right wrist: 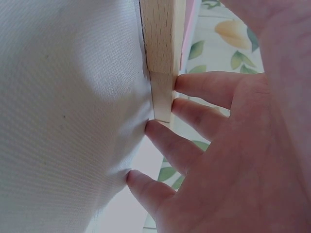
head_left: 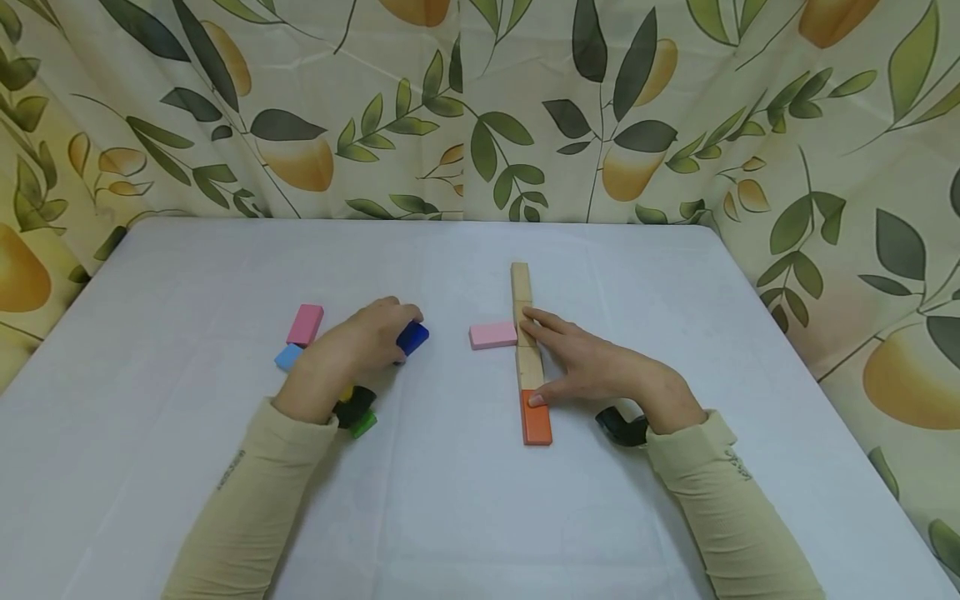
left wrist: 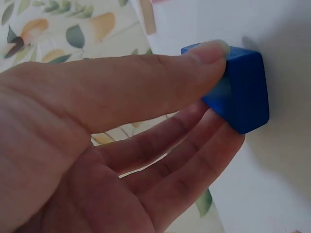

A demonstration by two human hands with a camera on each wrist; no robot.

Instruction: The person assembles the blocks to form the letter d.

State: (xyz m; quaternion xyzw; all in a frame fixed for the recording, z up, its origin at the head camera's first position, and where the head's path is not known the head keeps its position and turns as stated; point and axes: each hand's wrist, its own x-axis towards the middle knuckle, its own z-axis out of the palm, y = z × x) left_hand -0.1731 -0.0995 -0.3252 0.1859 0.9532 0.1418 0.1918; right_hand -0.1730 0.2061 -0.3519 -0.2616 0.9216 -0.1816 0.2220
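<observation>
My left hand (head_left: 360, 342) pinches a dark blue block (left wrist: 245, 90) between thumb and fingertips, close over the white tabletop. The right hand (head_left: 600, 358) lies with spread, fairly straight fingers against a row of blocks. That row is made of several plain wooden blocks (head_left: 521, 283) end to end, with an orange block (head_left: 536, 421) at the near end, where the right thumb rests. A light pink block (head_left: 492, 336) butts against the row's left side. In the right wrist view, fingertips touch the wooden block (right wrist: 160, 94) and the cloth beside it.
Around the left wrist lie a darker pink block (head_left: 305, 324), a light blue block (head_left: 288, 357) and a green block (head_left: 364, 424), with a bit of yellow partly hidden. Black wrist cameras sit under both wrists. A patterned curtain (head_left: 420, 108) hangs behind the white table (head_left: 450, 533).
</observation>
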